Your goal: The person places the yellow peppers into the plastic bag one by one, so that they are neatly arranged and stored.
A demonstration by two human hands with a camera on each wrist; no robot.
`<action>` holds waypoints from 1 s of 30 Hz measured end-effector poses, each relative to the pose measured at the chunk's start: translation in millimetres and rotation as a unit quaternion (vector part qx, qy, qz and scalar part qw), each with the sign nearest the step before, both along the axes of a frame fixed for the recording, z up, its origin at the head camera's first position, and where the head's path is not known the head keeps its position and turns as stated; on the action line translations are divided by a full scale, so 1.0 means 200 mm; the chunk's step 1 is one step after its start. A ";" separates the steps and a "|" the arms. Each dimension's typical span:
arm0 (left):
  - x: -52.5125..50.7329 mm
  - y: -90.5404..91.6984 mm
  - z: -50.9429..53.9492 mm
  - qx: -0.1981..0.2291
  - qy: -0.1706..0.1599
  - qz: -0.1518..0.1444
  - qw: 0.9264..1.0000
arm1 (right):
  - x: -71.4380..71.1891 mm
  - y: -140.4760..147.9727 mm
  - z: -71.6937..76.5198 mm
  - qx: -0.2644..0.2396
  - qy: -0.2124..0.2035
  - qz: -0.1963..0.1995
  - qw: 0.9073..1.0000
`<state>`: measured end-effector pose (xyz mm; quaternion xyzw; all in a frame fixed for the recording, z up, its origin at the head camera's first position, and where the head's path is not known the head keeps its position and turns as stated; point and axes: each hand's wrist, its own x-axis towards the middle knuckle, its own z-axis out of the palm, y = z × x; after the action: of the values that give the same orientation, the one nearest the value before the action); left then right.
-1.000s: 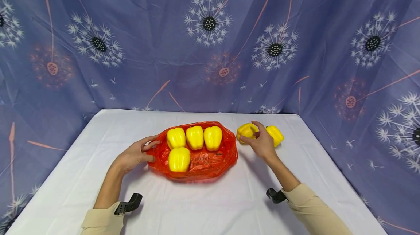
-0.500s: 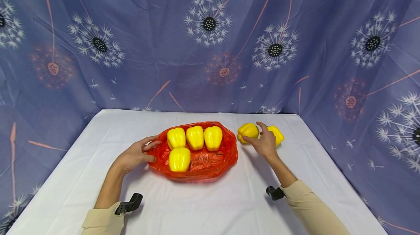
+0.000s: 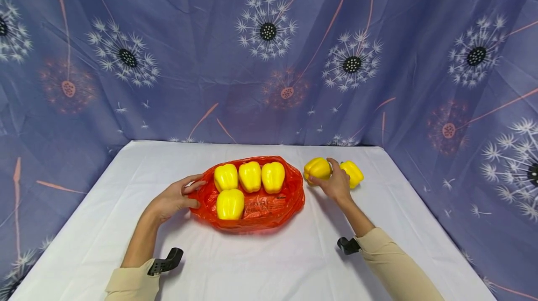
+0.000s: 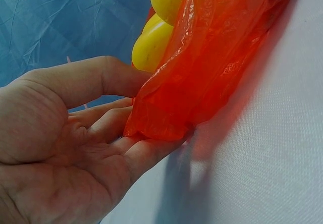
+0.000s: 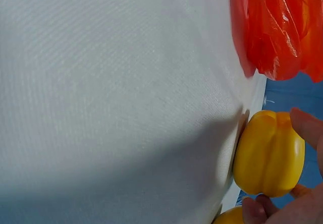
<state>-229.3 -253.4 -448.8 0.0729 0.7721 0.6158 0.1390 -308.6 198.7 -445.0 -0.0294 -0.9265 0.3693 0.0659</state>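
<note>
Head view shows the right hand point(image 3: 337, 184) pinching a yellow pepper point(image 3: 316, 169) between thumb and fingers, just right of the red bag point(image 3: 269, 222). The left hand point(image 3: 171, 199) holds the bag's left end.

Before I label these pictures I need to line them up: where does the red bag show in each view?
Head view: the red bag sits just below the centre, with four yellow peppers in it.
Left wrist view: red bag from the top edge down to the left hand.
Right wrist view: red bag in the top right corner, partly cut off.
Shared landmark: the white cloth, visible in all three.
</note>
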 end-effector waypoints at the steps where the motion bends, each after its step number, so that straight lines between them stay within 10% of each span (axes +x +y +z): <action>1: 0.00 0.00 0.00 0.000 0.000 -0.001 1.000 | 0.00 0.00 0.00 0.000 0.002 -0.003 1.000; 30: 0.00 0.00 0.00 -0.005 -0.003 0.004 1.000 | -0.02 -0.01 -0.05 -0.010 0.046 -0.020 0.999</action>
<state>-229.8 -252.9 -448.8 0.0677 0.7748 0.6129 0.1393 -312.5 197.4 -454.4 -0.0315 -0.9177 0.3785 0.1161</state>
